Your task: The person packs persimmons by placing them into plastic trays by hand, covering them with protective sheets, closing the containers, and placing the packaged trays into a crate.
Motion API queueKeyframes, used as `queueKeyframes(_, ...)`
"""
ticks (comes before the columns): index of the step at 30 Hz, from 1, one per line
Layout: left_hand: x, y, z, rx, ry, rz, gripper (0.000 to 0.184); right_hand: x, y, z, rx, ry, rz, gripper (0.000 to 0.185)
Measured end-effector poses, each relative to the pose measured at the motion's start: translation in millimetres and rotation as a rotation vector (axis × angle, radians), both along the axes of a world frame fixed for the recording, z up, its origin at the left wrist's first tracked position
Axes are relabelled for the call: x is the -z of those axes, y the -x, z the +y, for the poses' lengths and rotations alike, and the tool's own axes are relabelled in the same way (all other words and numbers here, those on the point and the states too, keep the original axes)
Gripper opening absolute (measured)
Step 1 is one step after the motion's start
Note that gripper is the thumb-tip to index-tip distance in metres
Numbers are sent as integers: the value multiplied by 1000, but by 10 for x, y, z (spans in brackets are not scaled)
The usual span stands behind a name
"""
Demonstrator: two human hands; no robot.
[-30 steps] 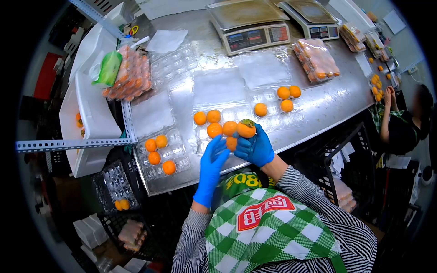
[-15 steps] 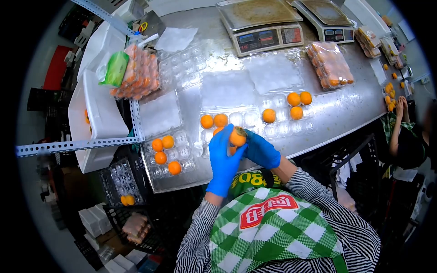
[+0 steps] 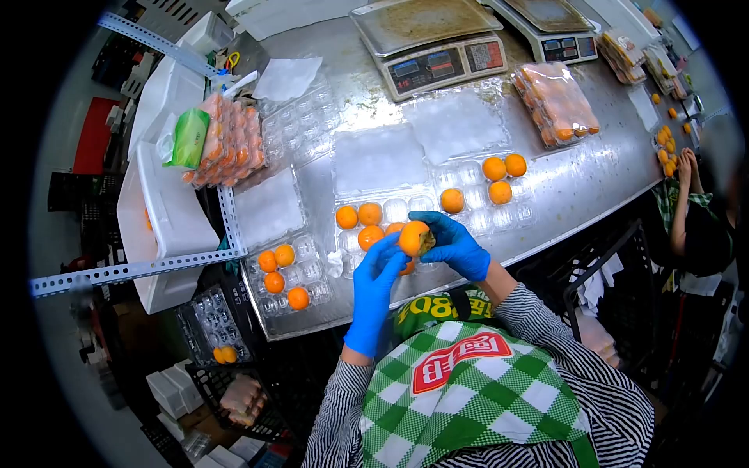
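Observation:
An orange persimmon (image 3: 414,238) with a dry green-brown calyx is held up over the table edge. My left hand (image 3: 376,273), in a blue glove, grips it from the left. Fingers of my right hand (image 3: 456,246), also gloved in blue, close on its calyx side. Below and behind it lies a clear plastic tray (image 3: 395,209) with several persimmons in its cups. To the left, another clear tray (image 3: 310,271) holds several persimmons. A third tray (image 3: 477,222), on the right, carries several more. My hands partly cover the middle tray.
Two scales (image 3: 437,66) stand at the back of the metal table (image 3: 562,183). Packed fruit (image 3: 555,105) sits at the right, with more stacked packs (image 3: 226,148) at the left near a perforated metal frame (image 3: 140,267). A co-worker's hands (image 3: 686,162) are at far right.
The persimmon has turned so its calyx faces right, towards my right hand. My right fingers have moved up around that side. The view has shifted slightly.

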State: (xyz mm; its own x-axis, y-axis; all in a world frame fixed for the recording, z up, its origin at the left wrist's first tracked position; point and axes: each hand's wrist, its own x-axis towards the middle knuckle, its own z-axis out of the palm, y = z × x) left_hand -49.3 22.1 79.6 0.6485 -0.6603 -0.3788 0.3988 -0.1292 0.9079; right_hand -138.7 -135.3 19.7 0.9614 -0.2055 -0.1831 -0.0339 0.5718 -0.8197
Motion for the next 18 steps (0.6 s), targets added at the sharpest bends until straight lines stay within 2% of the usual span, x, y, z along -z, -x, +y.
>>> queueKeyframes(3,-62,63,-61,-12,-61,-77,39,-88,17,23,0,116,-23,63)
queueKeyframes(6,178,2,73,-39,104,264,40,-164,21,57,3,326,-30,64)
queueKeyframes(9,142,28,147,-48,340,566,48,-286,25,137,11,528,-47,64)
queueKeyframes(11,102,76,150,-91,378,633,50,-360,7,246,58,625,-86,65)
queueKeyframes(15,115,152,202,-96,506,778,51,-489,7,474,121,293,-80,65)
queueKeyframes(16,136,164,219,-106,528,828,52,-489,16,490,137,358,-80,65)
queueKeyframes(18,186,173,272,-52,483,759,50,-475,40,518,169,488,-80,65)
